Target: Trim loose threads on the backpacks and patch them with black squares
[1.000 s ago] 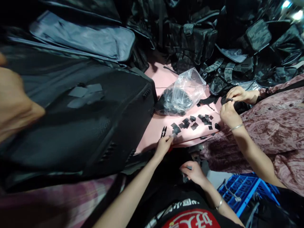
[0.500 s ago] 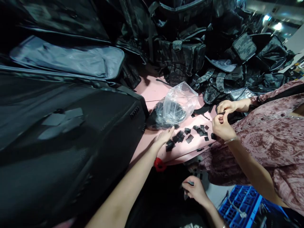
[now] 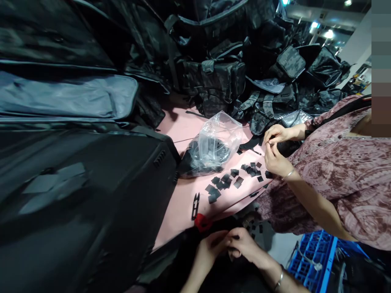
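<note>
My left hand (image 3: pixel 212 249) and my right hand (image 3: pixel 245 245) meet at the fingertips above my dark lap, both closed in a pinch. What they hold is too dark and small to make out. Just beyond them, black thread snips (image 3: pixel 195 207) lie on the pink table cover (image 3: pixel 172 203), with a red object (image 3: pixel 202 223) at the edge. Small black fabric squares (image 3: pixel 225 181) are scattered farther along. Behind these sits a clear plastic bag (image 3: pixel 224 128) with dark contents.
A large black bag (image 3: pixel 122 195) with loose grey pieces (image 3: pixel 58 179) on it fills the left. Camouflage backpacks (image 3: pixel 214 81) are heaped behind. On the right, a co-worker's hands (image 3: pixel 276 152) work close together. A blue plastic crate (image 3: pixel 314 254) stands below.
My left hand has drawn back from the squares beside the plastic bag to join my right hand, uncovering the snips. My right hand earlier held a small greyish piece. The view has shifted.
</note>
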Motion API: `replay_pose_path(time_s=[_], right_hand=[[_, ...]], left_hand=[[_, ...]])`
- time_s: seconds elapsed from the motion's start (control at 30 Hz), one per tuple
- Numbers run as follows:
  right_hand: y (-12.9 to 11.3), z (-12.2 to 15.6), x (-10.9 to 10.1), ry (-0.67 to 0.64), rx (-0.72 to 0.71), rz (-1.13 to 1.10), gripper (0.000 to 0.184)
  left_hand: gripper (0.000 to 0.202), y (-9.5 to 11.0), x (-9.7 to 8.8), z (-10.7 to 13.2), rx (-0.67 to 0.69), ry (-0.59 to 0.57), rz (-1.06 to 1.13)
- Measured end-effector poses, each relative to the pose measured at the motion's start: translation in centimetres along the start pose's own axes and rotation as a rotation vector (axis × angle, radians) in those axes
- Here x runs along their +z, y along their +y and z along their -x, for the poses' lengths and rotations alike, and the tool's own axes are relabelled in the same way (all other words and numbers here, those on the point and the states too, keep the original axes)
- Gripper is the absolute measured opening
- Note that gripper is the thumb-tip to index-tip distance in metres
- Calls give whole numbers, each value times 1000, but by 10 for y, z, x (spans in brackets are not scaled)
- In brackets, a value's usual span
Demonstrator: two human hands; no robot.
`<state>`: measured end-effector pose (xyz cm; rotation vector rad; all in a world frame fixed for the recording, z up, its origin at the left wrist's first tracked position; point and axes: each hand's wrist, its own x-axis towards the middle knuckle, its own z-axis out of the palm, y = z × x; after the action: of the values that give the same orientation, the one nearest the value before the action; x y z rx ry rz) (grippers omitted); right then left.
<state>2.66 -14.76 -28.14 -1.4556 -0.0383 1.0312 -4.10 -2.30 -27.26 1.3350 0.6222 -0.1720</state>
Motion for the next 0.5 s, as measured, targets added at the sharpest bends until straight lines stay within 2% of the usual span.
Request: replay_pose_path(time_s=[0.13, 0.23, 0.37, 0.43, 0.5], right_hand=[[-7, 14, 3, -202, -36, 5, 46], [-12, 21, 8, -224, -54, 62, 46], [-15, 26, 16, -258, -18, 124, 52], [-15, 27, 18, -297, 1, 155, 47], [-15, 26, 17, -326, 18, 193, 40]], left_hand=[[40, -16, -5, 11, 0, 64, 46], [36, -19, -8, 21, 6, 47, 59], [42, -21, -16, 32, 39, 57, 17], [49, -26, -28, 34, 58, 137, 4], [55, -32, -47, 38, 52, 263, 2]])
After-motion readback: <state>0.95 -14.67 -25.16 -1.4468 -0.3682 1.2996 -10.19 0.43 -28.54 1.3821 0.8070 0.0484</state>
